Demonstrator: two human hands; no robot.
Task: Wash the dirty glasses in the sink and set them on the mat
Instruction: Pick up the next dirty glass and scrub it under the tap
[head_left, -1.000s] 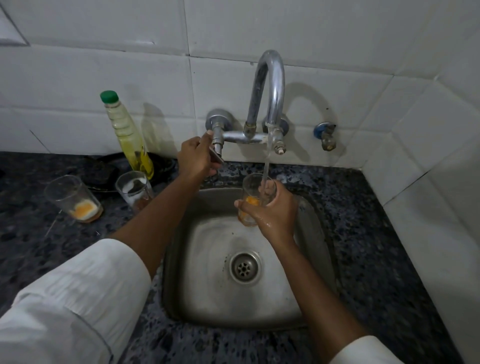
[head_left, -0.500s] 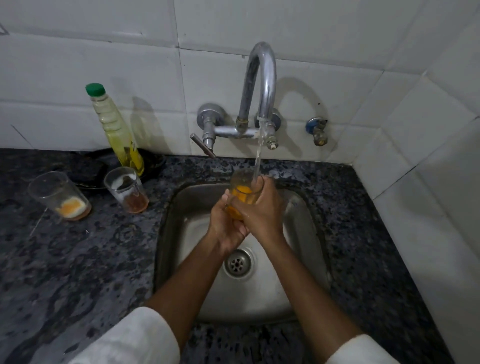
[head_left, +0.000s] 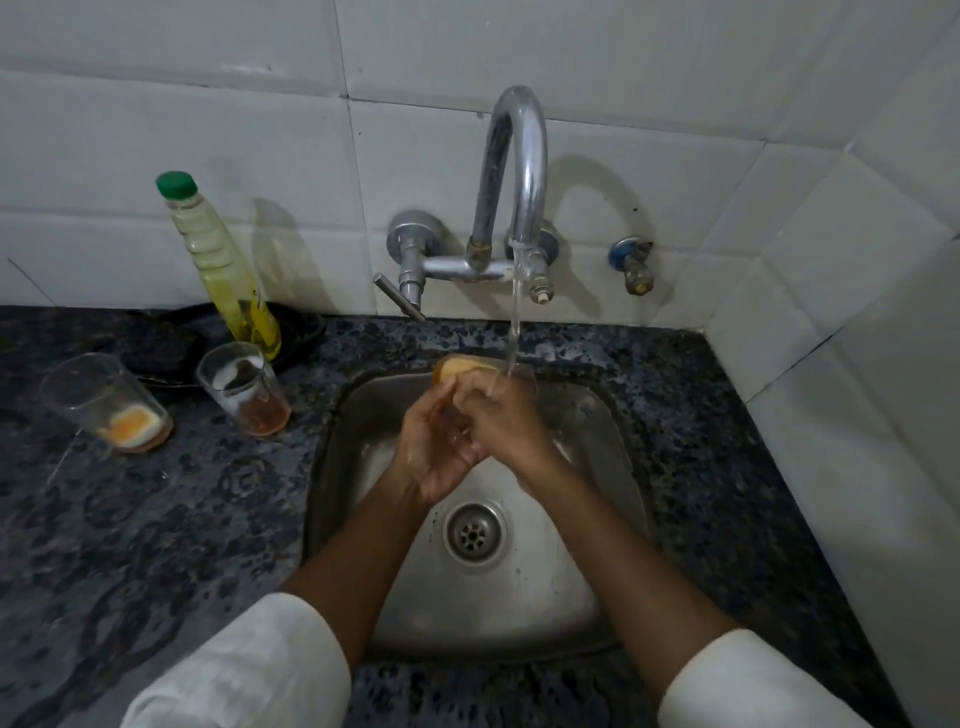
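Over the steel sink (head_left: 597, 597), both hands hold a glass with orange residue (head_left: 460, 366) under the running tap (head_left: 519, 171). The glass is tipped, its orange bottom toward the back left. My right hand (head_left: 506, 421) wraps it from the right, and water falls on its fingers. My left hand (head_left: 434, 447) cups it from the left and below. Most of the glass is hidden by the hands. Two dirty glasses stand on the counter at left: one with orange dregs (head_left: 111, 402) and one with brown liquid (head_left: 244, 389).
A green-capped bottle of yellow liquid (head_left: 223, 265) stands against the tiled wall, on a dark tray (head_left: 161, 343). The tap lever (head_left: 397, 296) sticks out to the left. A second small valve (head_left: 634, 265) is on the wall at right. Dark speckled counter (head_left: 156, 545) surrounds the sink.
My left hand left the tap lever and joined the right on the glass. The glass went from upright under the stream to tipped over. Water keeps running.
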